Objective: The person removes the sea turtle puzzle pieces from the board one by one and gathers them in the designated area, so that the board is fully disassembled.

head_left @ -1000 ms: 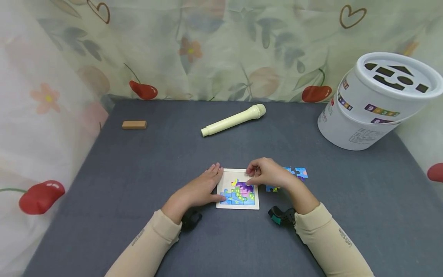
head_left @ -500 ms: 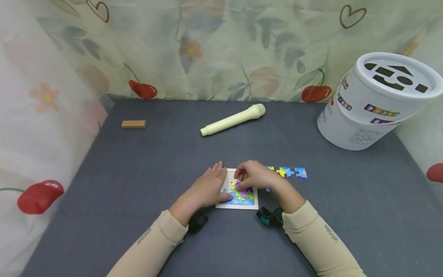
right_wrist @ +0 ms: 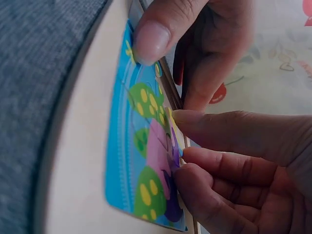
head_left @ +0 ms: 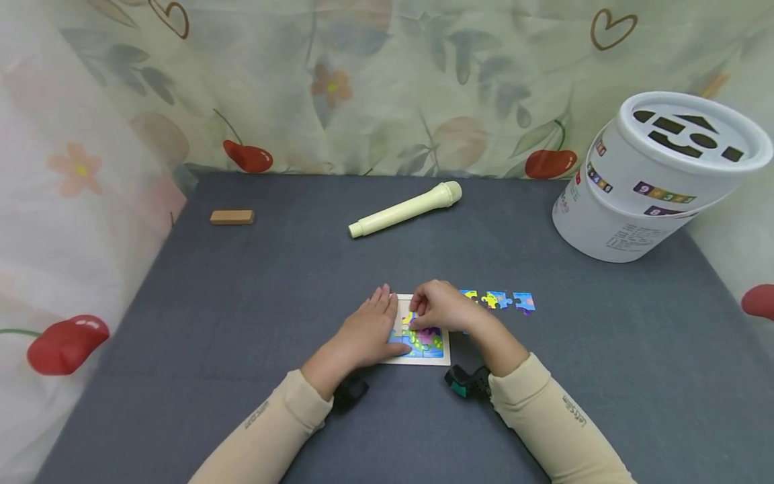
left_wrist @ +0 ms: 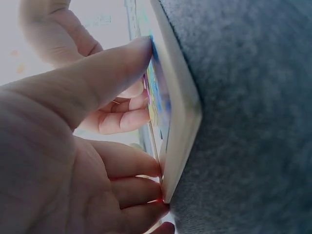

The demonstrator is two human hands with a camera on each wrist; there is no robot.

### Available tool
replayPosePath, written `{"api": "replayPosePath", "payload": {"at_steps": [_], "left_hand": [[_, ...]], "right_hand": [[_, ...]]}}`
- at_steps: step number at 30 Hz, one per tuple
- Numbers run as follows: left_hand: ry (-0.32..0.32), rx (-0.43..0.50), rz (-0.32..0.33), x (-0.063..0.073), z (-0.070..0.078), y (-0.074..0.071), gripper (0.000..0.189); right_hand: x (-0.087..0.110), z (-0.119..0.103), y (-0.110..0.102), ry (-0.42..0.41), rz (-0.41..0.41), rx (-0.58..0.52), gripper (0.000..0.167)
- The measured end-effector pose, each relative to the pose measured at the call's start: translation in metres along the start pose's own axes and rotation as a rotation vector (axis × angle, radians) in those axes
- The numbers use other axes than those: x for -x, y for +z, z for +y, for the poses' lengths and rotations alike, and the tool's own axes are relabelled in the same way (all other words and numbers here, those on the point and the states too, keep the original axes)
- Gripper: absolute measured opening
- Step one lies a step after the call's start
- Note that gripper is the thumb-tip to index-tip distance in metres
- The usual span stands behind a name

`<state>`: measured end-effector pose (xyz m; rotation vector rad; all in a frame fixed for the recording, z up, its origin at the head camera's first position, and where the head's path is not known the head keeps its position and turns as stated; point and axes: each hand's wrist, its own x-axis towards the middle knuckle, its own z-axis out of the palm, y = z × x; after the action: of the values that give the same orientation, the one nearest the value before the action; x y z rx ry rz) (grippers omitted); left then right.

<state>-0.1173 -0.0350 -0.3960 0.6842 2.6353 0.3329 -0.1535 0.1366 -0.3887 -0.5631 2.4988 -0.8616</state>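
Note:
A small jigsaw puzzle in a pale wooden frame lies on the dark table, its lower part filled with blue, green and pink pieces. My left hand is spread along the frame's left side, fingers straight at the edge, with the thumb resting on the filled pieces. Above the middle of the puzzle, my right hand pinches a puzzle piece with yellow and purple on it between thumb and fingertips, right at the picture's surface. The right hand covers the frame's upper right part in the head view.
Several loose puzzle pieces lie right of the frame, some partly behind the right hand. Farther back are a cream toy microphone and a wooden block. A white bucket with a shape-slotted lid stands at the back right.
The right hand has moved left over the puzzle, uncovering more of the loose pieces. My left hand has shifted slightly right, its thumb lying farther across the filled pieces.

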Motion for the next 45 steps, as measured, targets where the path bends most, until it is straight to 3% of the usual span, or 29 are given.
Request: {"api": "replayPosePath", "payload": {"at_steps": [17,36,45], "left_hand": [[0.016,-0.021,0.009,-0.001,-0.002,0.004,0.089],[0.012,-0.012,-0.009,0.0,-0.004,0.004,0.09],[0.004,-0.018,0.003,-0.002,-0.005,0.007,0.091]], "right_hand": [[0.001,0.002,0.002,0.011,0.004,-0.07,0.018],[-0.004,0.017,0.003,-0.049,-0.111,-0.323,0.018],[-0.001,0.027,-0.004,-0.001,-0.088,-0.432,0.017]]}}
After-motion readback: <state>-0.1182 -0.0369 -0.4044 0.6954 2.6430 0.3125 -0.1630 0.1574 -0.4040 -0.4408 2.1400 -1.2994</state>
